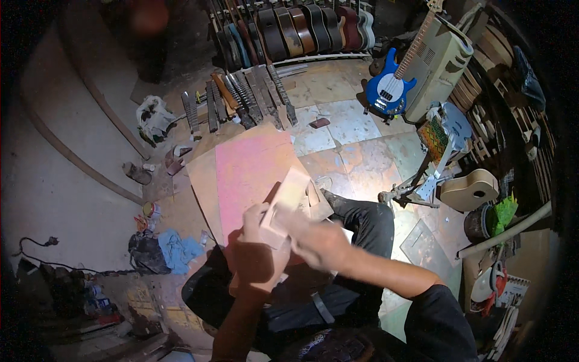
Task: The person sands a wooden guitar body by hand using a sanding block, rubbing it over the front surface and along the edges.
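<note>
Tiled floor [368, 158]: over a pink board [244, 175], the left hand [260, 241] grips a pale wooden block [292, 190]; the blurred right hand [319, 242] lies beside it, closure indeterminable.

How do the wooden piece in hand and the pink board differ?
The wooden piece is pale cream; the board is pink. The piece is narrow, the board much wider. The left hand holds the piece, while the board lies in front of the person. Both show straight edges.
</note>
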Tool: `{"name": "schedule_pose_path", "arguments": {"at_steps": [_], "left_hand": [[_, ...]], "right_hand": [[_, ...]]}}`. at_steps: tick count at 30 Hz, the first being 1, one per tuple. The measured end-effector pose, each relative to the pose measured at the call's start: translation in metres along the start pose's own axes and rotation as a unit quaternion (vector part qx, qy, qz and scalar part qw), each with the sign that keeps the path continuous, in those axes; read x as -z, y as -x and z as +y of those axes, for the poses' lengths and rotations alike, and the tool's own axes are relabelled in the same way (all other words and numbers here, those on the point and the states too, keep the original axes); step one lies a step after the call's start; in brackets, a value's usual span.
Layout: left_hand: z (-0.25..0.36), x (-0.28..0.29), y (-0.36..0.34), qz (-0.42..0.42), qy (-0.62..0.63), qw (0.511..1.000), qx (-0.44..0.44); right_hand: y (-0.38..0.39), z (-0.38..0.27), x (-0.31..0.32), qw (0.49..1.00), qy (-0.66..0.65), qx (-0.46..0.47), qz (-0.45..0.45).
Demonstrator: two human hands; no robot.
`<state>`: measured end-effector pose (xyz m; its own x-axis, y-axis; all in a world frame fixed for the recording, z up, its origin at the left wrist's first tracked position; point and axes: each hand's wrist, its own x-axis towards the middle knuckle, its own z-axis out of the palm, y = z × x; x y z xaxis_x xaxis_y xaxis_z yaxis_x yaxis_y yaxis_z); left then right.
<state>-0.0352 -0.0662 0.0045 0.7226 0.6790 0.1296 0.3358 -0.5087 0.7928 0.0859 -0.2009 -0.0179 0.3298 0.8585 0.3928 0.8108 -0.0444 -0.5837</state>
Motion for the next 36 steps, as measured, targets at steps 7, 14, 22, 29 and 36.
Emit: {"name": "schedule_pose_path", "arguments": {"at_steps": [7,14,22,29,36], "left_hand": [[-0.013,0.004,-0.013,0.021,0.079,0.997,-0.002],[-0.027,-0.001,-0.012,0.053,0.094,0.994,-0.030],[-0.033,0.009,-0.013,0.040,0.099,0.993,-0.040],[-0.026,0.023,-0.012,-0.008,0.100,0.995,0.028],[-0.028,0.028,-0.008,0.048,0.101,0.993,0.026]], "right_hand": [[-0.033,0.028,-0.006,0.998,0.048,-0.031,0.035],[-0.031,0.037,-0.017,0.996,0.015,0.026,0.083],[-0.040,0.025,-0.030,0.994,0.040,0.050,0.086],[-0.042,0.031,-0.037,0.995,0.035,0.036,0.086],[-0.053,0.005,-0.042,0.974,0.079,-0.030,-0.210]]}}
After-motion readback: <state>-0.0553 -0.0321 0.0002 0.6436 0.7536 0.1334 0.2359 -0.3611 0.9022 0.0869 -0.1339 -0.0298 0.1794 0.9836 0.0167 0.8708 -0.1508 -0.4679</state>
